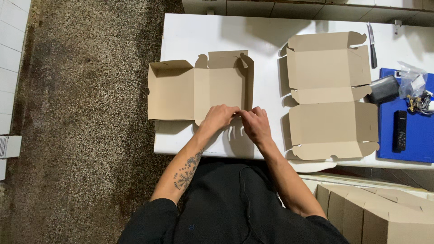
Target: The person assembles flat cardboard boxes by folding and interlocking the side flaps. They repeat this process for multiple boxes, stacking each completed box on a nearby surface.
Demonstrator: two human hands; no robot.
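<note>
Half-folded plain brown cardboard box (pixel 199 88)

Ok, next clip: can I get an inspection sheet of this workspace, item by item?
Surface: white table, lit from above, shadows under the cartons.
Job's things: half-folded brown carton, lid open to the left, side walls partly raised.
Clutter: flat unfolded carton; knife; blue board carrying a black remote-like device, a dark pouch and a clear plastic bag.
Grippers: left hand and right hand meet at the carton's near edge, pinching a flap.
Cables: thin black cord on the person's dark top.
Surroundings: speckled floor; stack of folded cartons lower right.
</note>
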